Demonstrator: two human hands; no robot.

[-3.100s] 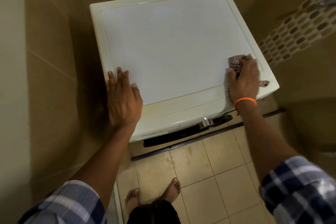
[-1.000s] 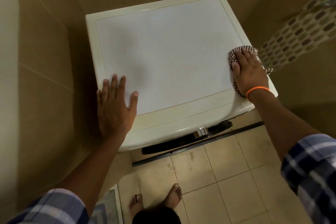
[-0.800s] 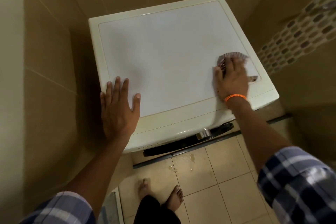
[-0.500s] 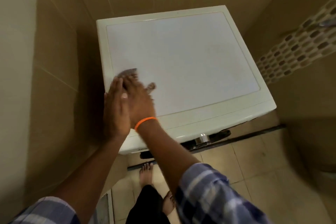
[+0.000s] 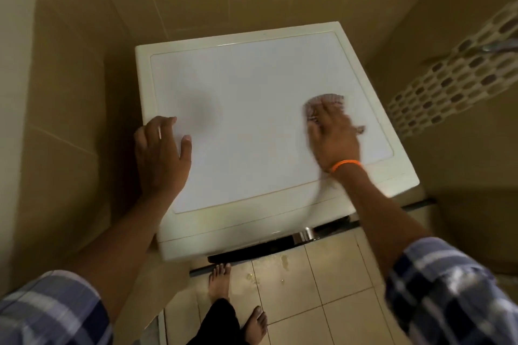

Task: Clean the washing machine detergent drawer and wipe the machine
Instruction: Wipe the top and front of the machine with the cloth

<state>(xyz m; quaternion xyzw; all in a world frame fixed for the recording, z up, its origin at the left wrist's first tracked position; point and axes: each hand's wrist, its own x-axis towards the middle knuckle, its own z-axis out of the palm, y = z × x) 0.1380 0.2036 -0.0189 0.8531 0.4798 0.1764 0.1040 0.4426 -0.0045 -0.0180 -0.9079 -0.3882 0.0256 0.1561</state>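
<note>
Washing machine (image 5: 252, 120), seen from above, set in a tiled corner. A checked cloth (image 5: 326, 105) lies on its lid near the right edge, pressed flat under the right hand (image 5: 335, 137), fingers extended; the hand is motion-blurred. The left hand (image 5: 161, 154) rests on the lid's front-left area, fingers relaxed, gripping nothing. Risk: droplets mark the floor tiles (image 5: 294, 297) beside the bare feet (image 5: 221, 281), so leaning into the wipe could cause a slip.
</note>
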